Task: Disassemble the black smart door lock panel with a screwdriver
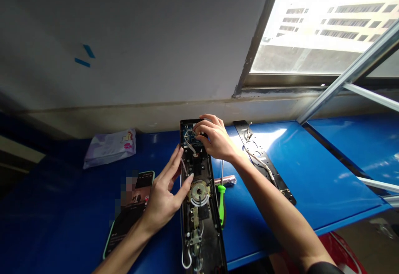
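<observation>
two bare hands work over a long black lock body (201,207) that lies opened up on the blue table (311,174), its length running away from the person toward the wall. the left hand (165,191) rests against the left edge of the lock body about halfway along, fingers spread and loose, thumb tip touching near the round brass disc (199,192); it grips nothing. the right hand (215,137) sits at the far end, fingers curled down onto the blue circuit board (190,136) there, fingertips pinched close together; whether they hold a wire or connector cannot be told. a white wire (189,145) curves from the board down into the middle of the body, and another white loop (186,261) hangs at the near end.

just right of the lock body lies a green-handled screwdriver (221,199), shaft pointing away, with a small metallic cylinder (226,179) across it. further right a black cover plate (264,162) lies on the table, a white cable (260,162) trailing along it. left of the left hand, a phone (131,211) in a pale green case lies with its screen lit. a purple-white packet (110,146) sits near the wall
</observation>
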`<state>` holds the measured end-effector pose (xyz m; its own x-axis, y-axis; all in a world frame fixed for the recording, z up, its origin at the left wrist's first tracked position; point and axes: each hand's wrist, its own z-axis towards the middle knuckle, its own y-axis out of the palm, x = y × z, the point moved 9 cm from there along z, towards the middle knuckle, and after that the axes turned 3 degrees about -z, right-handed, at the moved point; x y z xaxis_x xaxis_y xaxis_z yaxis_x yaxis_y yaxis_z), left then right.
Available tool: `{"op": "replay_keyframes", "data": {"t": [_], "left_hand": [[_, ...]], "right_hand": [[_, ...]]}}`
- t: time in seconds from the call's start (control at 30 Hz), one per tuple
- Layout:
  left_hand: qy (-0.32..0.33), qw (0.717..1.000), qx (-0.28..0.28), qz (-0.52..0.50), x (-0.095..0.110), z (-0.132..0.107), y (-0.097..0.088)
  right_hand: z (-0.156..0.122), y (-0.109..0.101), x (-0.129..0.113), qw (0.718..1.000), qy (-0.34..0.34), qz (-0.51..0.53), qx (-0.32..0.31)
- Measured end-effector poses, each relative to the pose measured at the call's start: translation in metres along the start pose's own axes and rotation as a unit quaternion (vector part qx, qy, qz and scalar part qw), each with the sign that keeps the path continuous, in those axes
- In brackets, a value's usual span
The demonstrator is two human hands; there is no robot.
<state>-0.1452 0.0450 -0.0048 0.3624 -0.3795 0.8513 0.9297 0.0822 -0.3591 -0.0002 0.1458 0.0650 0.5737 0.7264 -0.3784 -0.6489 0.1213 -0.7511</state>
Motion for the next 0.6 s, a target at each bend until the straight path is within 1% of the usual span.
{"op": "replay_keyframes", "data": {"t": [0.13, 0.23, 0.4, 0.6], "left_hand": [[-0.020, 1.000, -0.005, -0.016, -0.006, 0.003, 0.001], [-0.027, 0.999, -0.011, -0.028, -0.010, 0.006, 0.002], [0.000, 1.000, -0.020, 0.004, -0.005, 0.007, 0.001], [0.006, 0.999, -0.018, 0.036, -0.001, 0.003, -0.001]], "right_hand": [[-0.002, 0.007, 0.008, 1.000, 0.003, 0.024, 0.010], [-0.004, 0.009, 0.014, 0.999, 0.012, 0.034, 0.021], [-0.005, 0.005, 0.015, 0.998, 0.013, 0.057, 0.032], [-0.007, 0.000, 0.013, 0.993, 0.025, 0.102, 0.055]]}}
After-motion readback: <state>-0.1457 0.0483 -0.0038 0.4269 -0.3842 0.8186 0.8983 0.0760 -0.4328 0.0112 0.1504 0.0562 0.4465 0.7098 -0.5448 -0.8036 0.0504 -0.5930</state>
